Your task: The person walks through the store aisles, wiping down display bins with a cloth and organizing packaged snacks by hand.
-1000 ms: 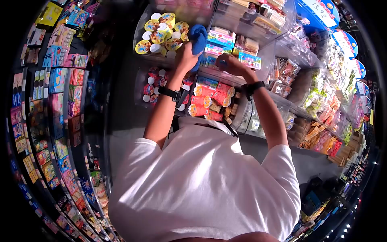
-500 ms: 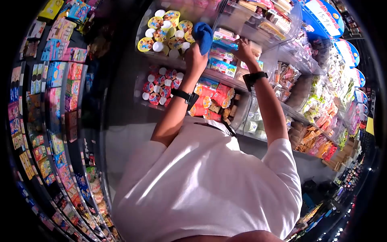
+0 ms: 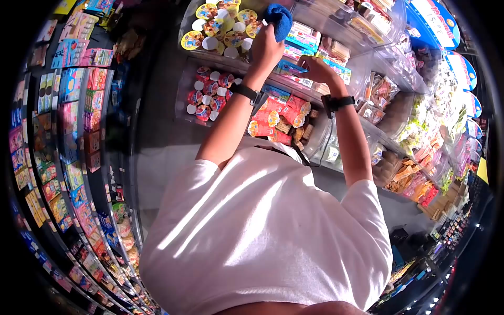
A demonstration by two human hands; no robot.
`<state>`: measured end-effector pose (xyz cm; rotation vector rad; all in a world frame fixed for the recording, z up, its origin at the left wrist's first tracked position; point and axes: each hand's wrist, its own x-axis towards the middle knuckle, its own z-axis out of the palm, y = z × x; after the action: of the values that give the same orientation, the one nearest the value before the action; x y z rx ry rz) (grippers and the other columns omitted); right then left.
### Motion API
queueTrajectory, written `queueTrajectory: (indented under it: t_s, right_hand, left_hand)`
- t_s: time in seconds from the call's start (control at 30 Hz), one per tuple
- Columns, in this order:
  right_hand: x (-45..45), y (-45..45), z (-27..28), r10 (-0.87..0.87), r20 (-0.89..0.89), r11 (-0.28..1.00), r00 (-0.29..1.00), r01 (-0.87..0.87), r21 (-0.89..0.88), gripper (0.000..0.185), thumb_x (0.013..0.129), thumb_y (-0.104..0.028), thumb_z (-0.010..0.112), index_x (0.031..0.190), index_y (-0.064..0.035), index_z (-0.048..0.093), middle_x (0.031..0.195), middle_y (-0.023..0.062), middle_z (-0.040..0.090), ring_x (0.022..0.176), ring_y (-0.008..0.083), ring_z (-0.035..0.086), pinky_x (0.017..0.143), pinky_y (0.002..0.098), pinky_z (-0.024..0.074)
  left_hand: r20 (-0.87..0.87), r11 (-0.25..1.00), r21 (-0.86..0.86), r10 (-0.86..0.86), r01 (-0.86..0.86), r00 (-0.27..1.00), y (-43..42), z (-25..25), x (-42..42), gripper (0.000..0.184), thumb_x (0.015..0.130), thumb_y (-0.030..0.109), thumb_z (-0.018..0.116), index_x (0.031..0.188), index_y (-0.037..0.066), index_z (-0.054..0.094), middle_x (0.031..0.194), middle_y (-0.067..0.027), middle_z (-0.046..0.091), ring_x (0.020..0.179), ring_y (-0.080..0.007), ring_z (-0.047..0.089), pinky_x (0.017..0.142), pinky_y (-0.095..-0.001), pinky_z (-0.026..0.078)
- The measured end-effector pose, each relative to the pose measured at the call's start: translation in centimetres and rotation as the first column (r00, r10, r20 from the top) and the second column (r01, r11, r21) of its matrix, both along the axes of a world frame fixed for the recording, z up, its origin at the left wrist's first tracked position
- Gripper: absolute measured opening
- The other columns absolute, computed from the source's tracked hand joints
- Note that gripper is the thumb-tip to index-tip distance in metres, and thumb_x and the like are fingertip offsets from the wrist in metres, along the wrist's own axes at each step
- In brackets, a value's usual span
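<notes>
A bunched blue cloth (image 3: 278, 22) is gripped in my left hand (image 3: 266, 48), at the divider between the bin of yellow-lidded cups (image 3: 214, 27) and the bin of blue and pink packets (image 3: 303, 38). My right hand (image 3: 318, 70) is over the front part of that packet bin, its fingers curled near a blue packet (image 3: 289, 68). Whether those fingertips touch the packet or hold anything is too small to tell. Both wrists wear black bands.
Below the cups sits a bin of small red cups (image 3: 206, 100); beside it are red packets (image 3: 265, 118). Clear bins of wrapped snacks (image 3: 417, 131) and blue round signs (image 3: 434, 23) line the right. Shelves of colourful packages (image 3: 71, 113) stand at the left.
My left hand has moved up and right with the blue cloth. My right hand reached up to the back packets, then came back down, fingers curled. The view has shifted slightly.
</notes>
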<state>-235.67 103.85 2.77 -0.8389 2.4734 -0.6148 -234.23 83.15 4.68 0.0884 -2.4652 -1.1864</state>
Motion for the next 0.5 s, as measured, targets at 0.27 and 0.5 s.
queueTrajectory:
  t_s: [0.27, 0.5]
  right_hand:
    - [-0.1, -1.8, -1.0, -0.106, 0.015, 0.956, 0.994, 0.105, -0.273, 0.027, 0.081, -0.004, 0.068, 0.108, -0.0021, 0.062, 0.097, 0.0110, 0.069, 0.088, 0.0225, 0.067, 0.078, 0.0347, 0.0545]
    - [-5.2, 5.3, 0.4, -0.540, -0.127, 0.800, 0.832, 0.461, -0.384, 0.020, 0.080, -0.014, 0.071, 0.097, -0.0036, 0.067, 0.093, 0.0126, 0.072, 0.082, 0.0238, 0.071, 0.073, 0.0343, 0.0552]
  left_hand:
    - [-0.162, 0.975, -0.217, 0.010, -0.046, 0.987, 1.8, 0.3, -1.8, 0.042, 0.069, 0.008, 0.074, 0.102, -0.001, 0.050, 0.101, -0.0257, 0.054, 0.090, -0.0445, 0.058, 0.073, -0.0509, 0.050]
    - [-0.158, 0.987, -0.150, 0.036, -0.060, 0.987, 1.9, -0.6, 1.2, 0.042, 0.074, 0.008, 0.068, 0.109, -0.002, 0.047, 0.101, -0.0267, 0.054, 0.096, -0.0453, 0.054, 0.078, -0.0535, 0.045]
